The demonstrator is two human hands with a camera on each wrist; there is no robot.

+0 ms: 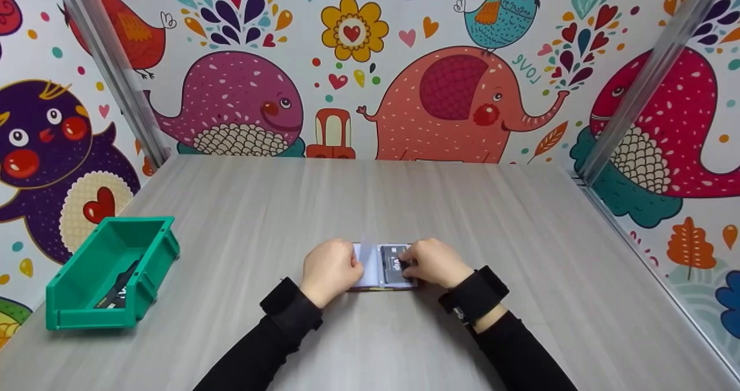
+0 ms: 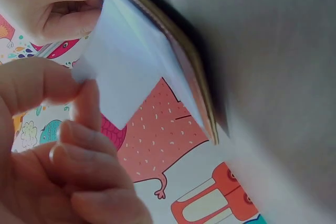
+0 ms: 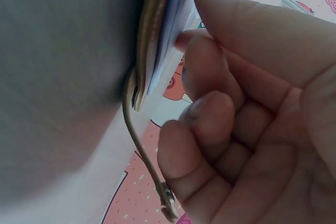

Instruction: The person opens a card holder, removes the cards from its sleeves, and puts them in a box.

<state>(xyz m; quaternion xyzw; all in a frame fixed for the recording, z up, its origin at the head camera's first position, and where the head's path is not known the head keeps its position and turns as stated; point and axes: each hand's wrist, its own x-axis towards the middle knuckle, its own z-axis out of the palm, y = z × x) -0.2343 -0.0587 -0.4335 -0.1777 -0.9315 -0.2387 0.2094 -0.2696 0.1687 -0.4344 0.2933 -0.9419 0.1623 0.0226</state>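
Note:
An open card holder (image 1: 365, 277) with a brown cover and pale plastic sleeves lies on the table between the hands. The left hand (image 1: 330, 270) pinches the edge of a translucent sleeve page (image 2: 123, 56) between thumb and index finger, and that page stands raised. On the holder's right side is a black card marked VIP (image 1: 393, 264). The thumb and index finger of the right hand (image 1: 435, 261) pinch at this card's right edge; its other fingers curl in the right wrist view. Whether the card sits fully inside a sleeve I cannot tell. A strap with a snap (image 3: 152, 166) hangs off the cover.
On the left of the wood-grain table (image 1: 358, 200) stands a green bin (image 1: 92, 318) with dark items (image 1: 118, 287) inside. Walls with cartoon animals (image 1: 243, 96) enclose the back and sides, with metal posts (image 1: 115, 67) at the corners.

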